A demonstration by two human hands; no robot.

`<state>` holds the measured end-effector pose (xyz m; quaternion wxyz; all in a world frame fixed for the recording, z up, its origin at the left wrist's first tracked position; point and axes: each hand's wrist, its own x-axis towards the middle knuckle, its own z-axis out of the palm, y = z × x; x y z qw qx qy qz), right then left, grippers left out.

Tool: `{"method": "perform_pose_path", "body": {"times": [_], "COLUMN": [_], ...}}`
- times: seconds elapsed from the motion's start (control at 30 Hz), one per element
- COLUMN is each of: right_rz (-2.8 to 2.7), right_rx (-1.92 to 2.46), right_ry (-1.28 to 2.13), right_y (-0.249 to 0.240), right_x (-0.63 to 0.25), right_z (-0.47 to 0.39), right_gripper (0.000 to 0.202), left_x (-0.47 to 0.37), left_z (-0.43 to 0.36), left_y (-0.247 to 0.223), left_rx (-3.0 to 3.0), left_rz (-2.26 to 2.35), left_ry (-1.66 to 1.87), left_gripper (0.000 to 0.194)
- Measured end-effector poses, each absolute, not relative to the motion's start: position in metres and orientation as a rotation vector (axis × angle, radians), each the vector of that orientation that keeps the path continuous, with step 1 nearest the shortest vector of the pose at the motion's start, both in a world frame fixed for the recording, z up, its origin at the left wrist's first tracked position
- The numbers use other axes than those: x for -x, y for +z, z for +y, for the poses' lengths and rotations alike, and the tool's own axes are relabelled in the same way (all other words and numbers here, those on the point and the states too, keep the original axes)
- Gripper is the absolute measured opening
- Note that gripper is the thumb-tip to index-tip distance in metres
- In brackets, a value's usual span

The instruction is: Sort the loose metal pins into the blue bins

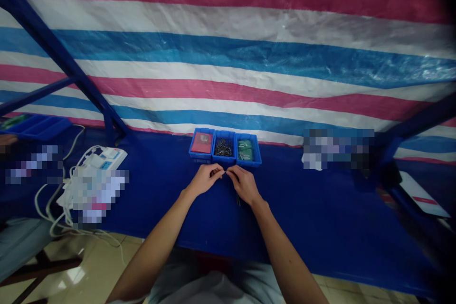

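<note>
Both hands meet fingertip to fingertip just in front of three blue bins. My left hand point(205, 178) is closed in a pinch, and my right hand point(245, 184) pinches from the other side; what lies between the fingertips is too small to name. The left bin point(201, 155) holds something red, the middle bin point(224, 157) holds many dark metal pieces, and the right bin point(249, 163) holds green and pale pieces. A few thin dark pieces point(238, 199) lie on the blue table point(221, 223) beside my right hand.
A white power strip point(110, 157) with tangled white cables point(53, 221) lies at the left. Farther left are a blue tray point(46, 127) and part of another person's hand point(7, 139). A white device or card point(423, 194) sits at the far right. Blue metal bars flank the table.
</note>
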<state>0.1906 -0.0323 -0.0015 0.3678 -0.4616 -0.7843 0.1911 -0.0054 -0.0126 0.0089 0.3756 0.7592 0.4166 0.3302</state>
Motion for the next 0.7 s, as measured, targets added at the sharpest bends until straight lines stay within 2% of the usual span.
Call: {"method": "perform_pose_path", "body": {"times": [0.27,0.43,0.7], "right_rz": [-2.06,-1.99,-1.959], "right_rx": [1.254,1.205,1.134], "right_ry": [0.494,0.536,0.517], "right_y": [-0.0019,-0.0014,-0.0027], "right_x": [-0.1911,-0.1907,-0.19], "right_z": [-0.0335,-0.0334,-0.0327], "right_gripper": [0.033,0.016,0.019], "left_x": [0.0069,0.007,0.007], "left_z": [-0.0122,-0.0123,-0.0124], "left_y": [0.0053,0.0074,0.0079], "left_rx": [-1.932,-1.941,-1.963], "left_rz": [1.027,1.029,1.028], "left_ry": [0.855,0.852,0.813], "left_gripper": [0.023,0.024,0.03]}}
